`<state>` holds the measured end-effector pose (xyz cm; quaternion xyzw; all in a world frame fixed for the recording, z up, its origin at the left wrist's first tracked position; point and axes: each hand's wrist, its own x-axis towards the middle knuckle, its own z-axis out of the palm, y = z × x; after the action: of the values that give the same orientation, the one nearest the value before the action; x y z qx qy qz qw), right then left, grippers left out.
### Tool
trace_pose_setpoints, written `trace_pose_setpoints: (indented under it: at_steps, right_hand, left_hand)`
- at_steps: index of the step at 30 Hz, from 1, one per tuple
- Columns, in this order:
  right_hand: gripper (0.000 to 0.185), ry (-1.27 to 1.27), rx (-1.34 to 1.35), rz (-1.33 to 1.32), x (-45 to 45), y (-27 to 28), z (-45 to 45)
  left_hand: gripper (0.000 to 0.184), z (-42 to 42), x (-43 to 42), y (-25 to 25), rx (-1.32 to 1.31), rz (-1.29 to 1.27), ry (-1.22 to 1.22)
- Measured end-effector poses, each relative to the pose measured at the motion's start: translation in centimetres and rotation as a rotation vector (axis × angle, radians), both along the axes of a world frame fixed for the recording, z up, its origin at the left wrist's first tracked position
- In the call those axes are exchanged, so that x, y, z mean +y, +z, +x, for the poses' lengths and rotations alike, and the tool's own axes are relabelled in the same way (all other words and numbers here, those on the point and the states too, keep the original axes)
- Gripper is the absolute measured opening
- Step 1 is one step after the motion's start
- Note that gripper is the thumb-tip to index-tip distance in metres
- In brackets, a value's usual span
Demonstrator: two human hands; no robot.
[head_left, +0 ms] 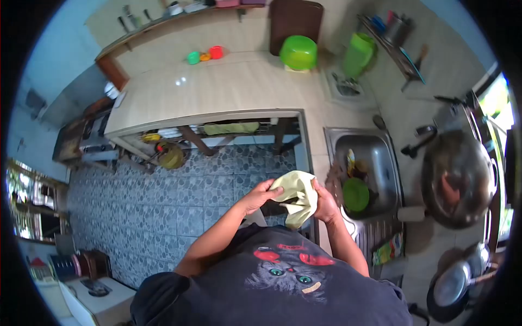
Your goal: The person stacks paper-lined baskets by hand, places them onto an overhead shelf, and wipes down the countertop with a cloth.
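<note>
Blue-tiled floor (163, 206) below, my left grip (261, 196) and right grip (326, 205) both pinched the pale yellow cloth (298, 187) between them, just left of the sink (384, 163); its loose folds, I judged, could have slipped floorward had either hold slackened.

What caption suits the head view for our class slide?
Beside a sink, left hand and right hand hold a pale yellow cloth.

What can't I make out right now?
Head view:
- Right hand: some fingers, hidden behind the pale yellow item.
- Sink: whatever lies directly under the green bowl, which covers it.
- Pink container: its top, cut off by the upper edge.
</note>
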<state>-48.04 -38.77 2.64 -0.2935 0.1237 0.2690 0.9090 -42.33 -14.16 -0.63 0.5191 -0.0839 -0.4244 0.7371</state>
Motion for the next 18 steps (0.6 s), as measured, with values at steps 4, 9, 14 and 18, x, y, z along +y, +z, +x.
trace_pose_setpoints:
  at_steps: [4, 9, 14, 18]
  right_hand:
    - [0.047, 0.174, 0.0, -0.101, 5.5, -0.5, 4.3]
    - [0.035, 0.332, -0.133, -0.34, 10.1, -5.2, 8.4]
    - [0.034, 0.287, -0.042, -0.281, 15.3, -4.3, 14.2]
    - [0.056, 0.291, -0.133, -0.293, 22.3, -4.3, 19.5]
  left_hand:
    - [0.03, 1.1, 5.0, 1.0, 0.125, -0.186, 0.496]
    - [0.013, 3.1, 11.1, -1.5, -0.003, -0.039, 0.714]
    - [0.028, 7.5, 16.1, 0.1, -0.278, 0.285, 0.67]
    - [0.055, 12.9, 22.0, -0.7, -0.265, 0.327, 0.757]
